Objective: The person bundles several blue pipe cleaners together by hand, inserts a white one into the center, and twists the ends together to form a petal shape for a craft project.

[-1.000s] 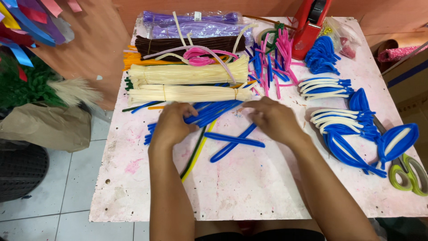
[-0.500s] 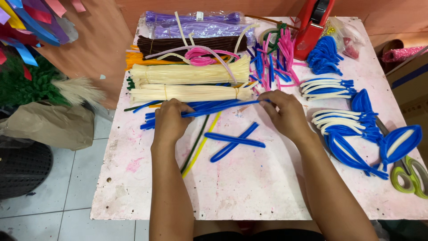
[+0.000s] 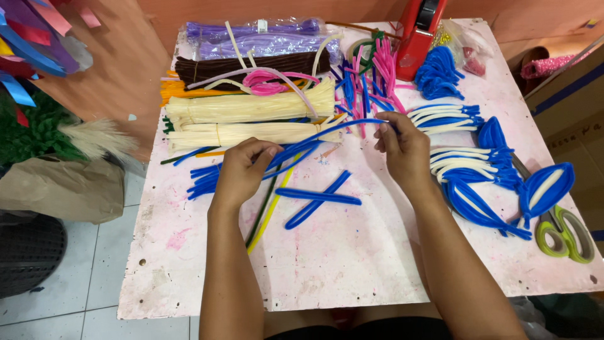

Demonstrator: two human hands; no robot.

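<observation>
My left hand (image 3: pixel 242 170) grips a bundle of blue pipe cleaners (image 3: pixel 302 146) near its left end, just above the pink table (image 3: pixel 352 264). My right hand (image 3: pixel 404 150) pinches one blue strand of that bundle at its right tip and holds it lifted in a shallow arc. Two more blue pipe cleaners (image 3: pixel 318 198) lie crossed on the table between my forearms. A yellow pipe cleaner (image 3: pixel 270 211) and a dark green one run under my left hand.
Cream bundles (image 3: pixel 251 110), brown, purple and pink pipe cleaners lie at the back. Finished blue-and-white loops (image 3: pixel 465 157) sit to the right, with green-handled scissors (image 3: pixel 566 233) near the right edge. A red tape dispenser (image 3: pixel 418 34) stands behind. Paper bag and plants stand at left.
My hands have moved apart along the blue bundle, the right one travelling right and up while drawing one strand out into an arc.
</observation>
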